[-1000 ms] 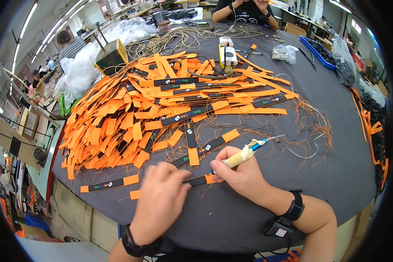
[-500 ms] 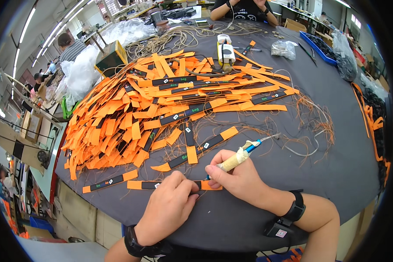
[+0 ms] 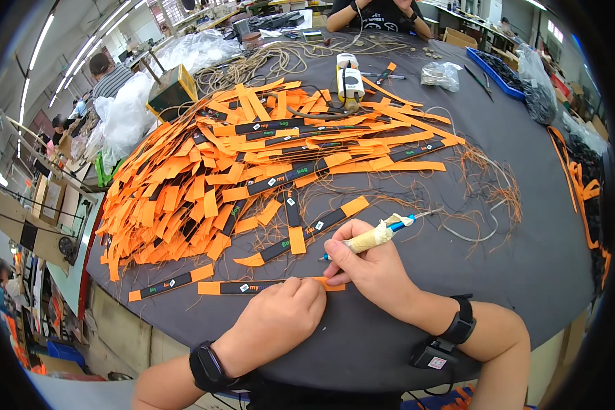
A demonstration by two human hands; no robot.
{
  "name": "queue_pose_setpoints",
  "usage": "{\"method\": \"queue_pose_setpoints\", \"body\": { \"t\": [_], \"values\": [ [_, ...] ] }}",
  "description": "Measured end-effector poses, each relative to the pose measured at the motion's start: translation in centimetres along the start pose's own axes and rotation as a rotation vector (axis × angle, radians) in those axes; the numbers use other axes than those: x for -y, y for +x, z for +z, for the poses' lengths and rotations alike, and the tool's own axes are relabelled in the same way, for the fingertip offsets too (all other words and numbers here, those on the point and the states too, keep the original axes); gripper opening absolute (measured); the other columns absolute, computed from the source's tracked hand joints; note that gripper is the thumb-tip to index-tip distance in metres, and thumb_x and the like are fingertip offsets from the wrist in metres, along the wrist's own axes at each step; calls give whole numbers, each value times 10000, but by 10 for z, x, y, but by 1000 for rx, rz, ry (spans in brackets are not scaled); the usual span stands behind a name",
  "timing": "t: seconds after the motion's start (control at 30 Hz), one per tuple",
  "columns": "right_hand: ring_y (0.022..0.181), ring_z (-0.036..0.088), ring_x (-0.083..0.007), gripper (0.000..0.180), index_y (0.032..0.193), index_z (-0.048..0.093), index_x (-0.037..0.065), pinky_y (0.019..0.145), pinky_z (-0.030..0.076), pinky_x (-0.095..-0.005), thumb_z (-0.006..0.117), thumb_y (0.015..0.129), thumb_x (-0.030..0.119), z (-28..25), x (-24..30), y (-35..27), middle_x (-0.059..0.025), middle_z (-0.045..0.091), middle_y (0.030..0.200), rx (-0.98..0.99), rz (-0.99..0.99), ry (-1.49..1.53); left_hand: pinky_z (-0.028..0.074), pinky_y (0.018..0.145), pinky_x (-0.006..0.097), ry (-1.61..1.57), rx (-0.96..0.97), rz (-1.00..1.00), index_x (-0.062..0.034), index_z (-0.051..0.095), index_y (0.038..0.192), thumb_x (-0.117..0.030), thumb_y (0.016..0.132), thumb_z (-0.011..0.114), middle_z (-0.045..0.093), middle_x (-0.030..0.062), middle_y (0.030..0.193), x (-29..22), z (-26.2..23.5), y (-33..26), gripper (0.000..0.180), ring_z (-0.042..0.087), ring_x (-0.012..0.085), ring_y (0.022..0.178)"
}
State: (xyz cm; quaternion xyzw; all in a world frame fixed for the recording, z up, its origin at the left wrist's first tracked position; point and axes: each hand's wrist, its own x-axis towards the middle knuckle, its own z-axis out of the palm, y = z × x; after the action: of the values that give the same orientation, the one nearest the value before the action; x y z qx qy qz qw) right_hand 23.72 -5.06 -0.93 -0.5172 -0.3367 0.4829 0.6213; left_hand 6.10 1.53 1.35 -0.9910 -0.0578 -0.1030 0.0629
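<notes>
A short orange and black webbing strap (image 3: 227, 288) lies flat near the table's front edge. My left hand (image 3: 277, 324) is closed over its right part, fingers curled on the lower edge and thumb hidden. My right hand (image 3: 376, 280) grips a pen-like tool (image 3: 370, 239) wrapped in cream tape, with blue ends and a thin metal point toward the upper right. The tool's other blue end sits just above the strap's orange right end, and my right fingertips are close to that end. Another strap (image 3: 171, 283) lies to the left, and one more (image 3: 275, 251) lies slanted behind.
A big heap of similar straps (image 3: 184, 191) covers the table's left and middle. Loose orange threads (image 3: 499, 198) lie at right. Behind stand a white bottle-like container (image 3: 350, 85), a coiled cord (image 3: 266, 65) and a blue tray (image 3: 495, 72). Another person (image 3: 376, 15) sits across the table.
My left hand has slid right along the strap, uncovering more of its black middle. My right hand has shifted slightly up, and the tool is tilted a little flatter.
</notes>
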Motion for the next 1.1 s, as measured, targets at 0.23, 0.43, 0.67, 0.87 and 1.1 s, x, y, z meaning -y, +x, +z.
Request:
{"method": "queue_pose_setpoints", "body": {
  "t": [0.23, 0.43, 0.67, 0.87, 1.1],
  "values": [
    [678, 642, -76, 213, 949, 558, 29, 574, 539, -214, 639, 974, 225, 0, -2, 0, -22, 607, 764, 11, -12, -12, 497, 571, 293, -146, -63, -79, -62, 595, 830, -70, 751, 673, 501, 47, 775, 5, 4, 2, 111, 570, 166, 690],
    [633, 608, -61, 217, 906, 569, 32, 549, 503, -218, 643, 965, 227, 1, 2, -2, -7, 596, 708, 72, 1, -60, 493, 609, 335, -697, -187, -517, -18, 608, 880, -10, 811, 651, 609, 116, 815, 15, 4, -10, 83, 625, 281, 688],
    [579, 499, -58, 197, 831, 596, 15, 513, 382, -245, 665, 930, 170, -2, -5, -3, 2, 572, 638, 149, -122, -265, 506, 597, 261, -799, -196, -571, 9, 646, 890, -3, 849, 647, 648, 86, 794, 15, 7, -10, 43, 632, 149, 657],
    [579, 468, -63, 195, 831, 601, 6, 510, 370, -262, 681, 915, 163, 1, -4, -2, 1, 560, 632, 209, -171, -314, 499, 596, 273, -819, -204, -591, 7, 643, 895, -13, 851, 649, 646, 90, 791, 15, 6, -12, 49, 629, 167, 655],
    [572, 465, -74, 199, 838, 605, 1, 505, 369, -268, 686, 912, 167, 2, -3, -3, -7, 553, 630, 207, -179, -347, 487, 604, 314, -859, -213, -621, -3, 633, 890, -16, 833, 646, 637, 111, 781, 14, 7, -10, 60, 632, 236, 675]
  ]
}}
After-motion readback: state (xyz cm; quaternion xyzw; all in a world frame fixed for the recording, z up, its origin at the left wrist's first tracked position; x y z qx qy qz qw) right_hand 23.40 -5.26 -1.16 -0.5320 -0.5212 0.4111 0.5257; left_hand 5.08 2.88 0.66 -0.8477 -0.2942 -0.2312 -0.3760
